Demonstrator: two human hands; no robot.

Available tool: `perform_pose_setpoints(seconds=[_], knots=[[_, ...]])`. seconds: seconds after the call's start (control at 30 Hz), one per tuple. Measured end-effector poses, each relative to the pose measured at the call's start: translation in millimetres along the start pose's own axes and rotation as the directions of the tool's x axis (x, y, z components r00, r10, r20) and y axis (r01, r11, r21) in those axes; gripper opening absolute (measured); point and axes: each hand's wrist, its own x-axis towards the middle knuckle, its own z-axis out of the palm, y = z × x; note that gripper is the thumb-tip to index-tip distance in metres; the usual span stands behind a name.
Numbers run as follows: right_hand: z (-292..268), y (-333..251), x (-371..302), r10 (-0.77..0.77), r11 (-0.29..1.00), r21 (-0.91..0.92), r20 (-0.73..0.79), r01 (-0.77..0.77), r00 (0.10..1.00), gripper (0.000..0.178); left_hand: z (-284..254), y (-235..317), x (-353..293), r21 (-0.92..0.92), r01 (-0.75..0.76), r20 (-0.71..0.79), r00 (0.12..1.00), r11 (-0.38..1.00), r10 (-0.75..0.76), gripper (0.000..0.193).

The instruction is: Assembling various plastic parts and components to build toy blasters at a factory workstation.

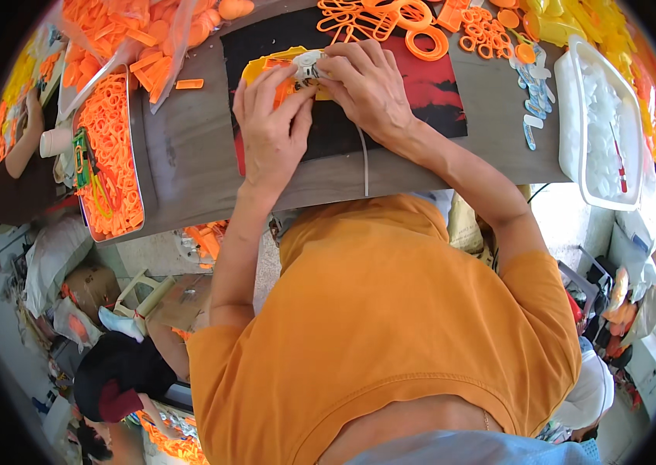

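Head cam, 12 = away from the wearer, clock read from frame centre unless noted. Yellow shell (291,53) sits on the black-and-red mat (421,120) just short of 12. White part (307,65) is at the shell's own 3 o'clock end; seated in it or only resting on it, can't tell.

Step, my read: fine fingertip work on the white part. To do it well: brace the shell flat on the mat with the left, let the right make only small moves, press straight down, no sideways levering. Leave a sight line between the thumbs. Grey cord (365,163), at 5 from the shell, is best left slack and clear of the wrist.

Fingers: left hand (272,116) is half curled over the shell's 9 o'clock side, gap visible between thumb and forefinger, thumb tip near the white part's 6 side. Real grip or just steadying, can't tell. Right hand (370,87) has its fingertips drawn nearly together at the part's 3 o'clock side; looks like a pinch on it. Anything tiny between them is hidden.

Around: orange-parts tray (135,147) at 10, white tub (568,116) at 2.
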Motion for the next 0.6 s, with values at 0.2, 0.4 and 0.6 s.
perform_pose_setpoints(seconds=[0.2, 0.4, 0.6], knots=[[4.6, 0.3, 2.1, -0.012, 0.999, 0.033, -0.047, 0.013, 0.999, 0.031, 6.2, -21.8, 22.7, -0.005, -0.129, -0.015, 0.992, 0.992, 0.128, 0.031], [3.6, -0.8, -1.7, 0.022, 0.995, 0.099, -0.033, -0.019, 0.999, 0.034, 8.8, -15.0, 21.3, -0.08, -0.128, -0.046, 0.991, 0.989, 0.125, 0.032], [-24.2, -25.7, -5.1, 0.214, 0.969, 0.136, -0.027, -0.208, 0.976, 0.045, -16.1, -7.3, -1.1, 0.045, -0.036, -0.028, 0.999, 0.998, 0.037, 0.024]])
